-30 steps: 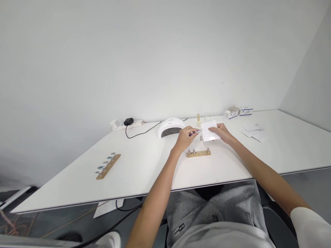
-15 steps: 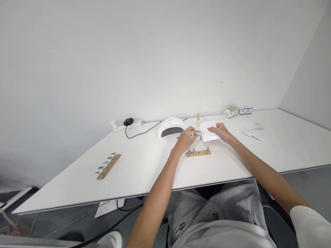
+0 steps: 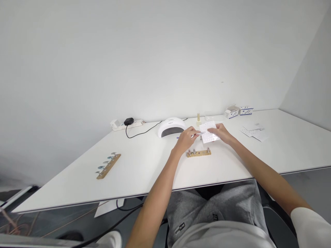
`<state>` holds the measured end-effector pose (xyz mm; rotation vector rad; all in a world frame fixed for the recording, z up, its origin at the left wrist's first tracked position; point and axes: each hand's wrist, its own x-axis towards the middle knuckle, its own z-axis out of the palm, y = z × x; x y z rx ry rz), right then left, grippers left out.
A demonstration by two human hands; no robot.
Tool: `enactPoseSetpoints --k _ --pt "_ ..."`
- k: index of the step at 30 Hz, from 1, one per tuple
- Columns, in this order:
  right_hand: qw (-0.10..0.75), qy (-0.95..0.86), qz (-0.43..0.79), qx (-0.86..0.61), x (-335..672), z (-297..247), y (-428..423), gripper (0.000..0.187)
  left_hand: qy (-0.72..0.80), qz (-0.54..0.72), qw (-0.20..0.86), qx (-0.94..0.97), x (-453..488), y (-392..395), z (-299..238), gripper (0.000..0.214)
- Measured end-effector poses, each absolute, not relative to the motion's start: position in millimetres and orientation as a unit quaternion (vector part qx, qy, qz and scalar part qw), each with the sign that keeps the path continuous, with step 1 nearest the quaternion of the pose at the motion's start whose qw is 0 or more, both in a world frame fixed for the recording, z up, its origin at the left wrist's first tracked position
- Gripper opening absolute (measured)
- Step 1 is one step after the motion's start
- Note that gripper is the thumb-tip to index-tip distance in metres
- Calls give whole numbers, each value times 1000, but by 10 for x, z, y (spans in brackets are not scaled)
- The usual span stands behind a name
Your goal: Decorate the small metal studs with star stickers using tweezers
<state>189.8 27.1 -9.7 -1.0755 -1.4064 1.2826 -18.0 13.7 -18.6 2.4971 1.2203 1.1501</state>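
Observation:
My left hand (image 3: 186, 140) is closed on thin metal tweezers (image 3: 199, 134), whose tip points right onto a small white sheet (image 3: 210, 132) dotted with tiny pieces. My right hand (image 3: 221, 133) pinches that sheet at its right edge and holds it a little above the white table (image 3: 144, 165). Just in front of both hands lies a short wooden strip (image 3: 198, 153) with several small metal studs standing on it.
A white dome-shaped lamp (image 3: 171, 127) sits behind my left hand, with a power strip and black plug (image 3: 127, 123) further left. A second wooden strip with metal discs (image 3: 108, 165) lies at the left. Small boxes (image 3: 238, 111) and loose papers (image 3: 252, 132) are at the right.
The tweezers' tip has moved slightly right onto the sheet. Both hands have otherwise stayed in place.

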Motion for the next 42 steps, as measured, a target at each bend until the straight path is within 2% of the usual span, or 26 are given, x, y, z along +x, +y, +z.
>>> enactPoseSetpoints --k 24,34,42 --pt "452 -576 515 -447 1901 -99 276 10 401 374 58 834 -184 144 -193 21" --pt "447 -579 513 -450 1912 -93 282 11 401 395 91 821 -167 116 -176 17" --pt "467 -583 501 -437 1953 -164 343 16 401 460 136 781 -142 107 -139 14"
